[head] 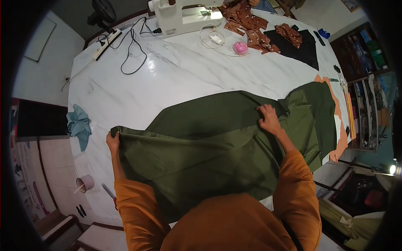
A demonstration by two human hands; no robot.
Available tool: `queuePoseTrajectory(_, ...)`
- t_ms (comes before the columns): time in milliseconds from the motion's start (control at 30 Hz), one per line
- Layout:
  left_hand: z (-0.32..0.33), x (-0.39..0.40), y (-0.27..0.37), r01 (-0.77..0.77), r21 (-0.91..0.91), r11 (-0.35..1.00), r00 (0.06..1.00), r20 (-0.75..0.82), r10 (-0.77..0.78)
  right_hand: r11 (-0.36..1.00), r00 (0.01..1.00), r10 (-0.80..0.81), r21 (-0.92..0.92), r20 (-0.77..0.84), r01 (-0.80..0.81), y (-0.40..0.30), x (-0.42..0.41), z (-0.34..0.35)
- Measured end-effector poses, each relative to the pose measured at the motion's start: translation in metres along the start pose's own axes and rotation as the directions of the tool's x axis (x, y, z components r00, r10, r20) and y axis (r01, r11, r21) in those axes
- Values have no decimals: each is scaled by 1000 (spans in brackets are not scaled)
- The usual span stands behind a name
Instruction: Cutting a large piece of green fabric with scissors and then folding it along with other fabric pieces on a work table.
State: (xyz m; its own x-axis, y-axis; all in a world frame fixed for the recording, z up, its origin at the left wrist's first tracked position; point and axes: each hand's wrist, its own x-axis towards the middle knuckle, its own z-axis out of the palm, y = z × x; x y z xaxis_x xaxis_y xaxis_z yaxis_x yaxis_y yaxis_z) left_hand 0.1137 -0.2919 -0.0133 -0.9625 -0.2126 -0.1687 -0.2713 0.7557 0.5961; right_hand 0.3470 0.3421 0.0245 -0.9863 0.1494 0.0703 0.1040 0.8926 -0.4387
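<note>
A large piece of dark green fabric (pixel 201 157) is spread over the near part of the white marble-patterned table (pixel 188 72), with folds across its middle and more of it bunched at the right. My left hand (pixel 113 141) pinches the fabric's left corner between thumb and fingers. Near the fabric's upper right fold, my right hand (pixel 269 120) rests on the cloth with bent fingers; whether it grips any cloth is not clear. Orange pattern pieces (pixel 340 138) lie partly under the green fabric at the right edge.
Scissors (pixel 108 191) and a pink cup (pixel 85 183) are at the left, below a crumpled light blue cloth (pixel 79 125). At the far side stand a white sewing machine (pixel 188 18), a power strip (pixel 108 44) with cables, brown patterned fabric (pixel 257 37) and a pink ball-like object (pixel 240 48).
</note>
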Motion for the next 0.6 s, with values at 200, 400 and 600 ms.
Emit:
queuePoseTrajectory(200, -29, -5, -28, 172, -384, 907, 985, 75, -155, 896, 977, -185, -426, -105, 123, 21, -19, 7)
queuePoseTrajectory(400, -66, -6, -60, 306, -638, 706, 952, 185, -245, 919, 929, 359, 137, 91, -368, 67, 14, -14)
queuePoseTrajectory(600, -77, -34, -48, 238, -623, 746, 969, 209, -134, 961, 963, 258, -120, 79, -248, 77, 30, 5)
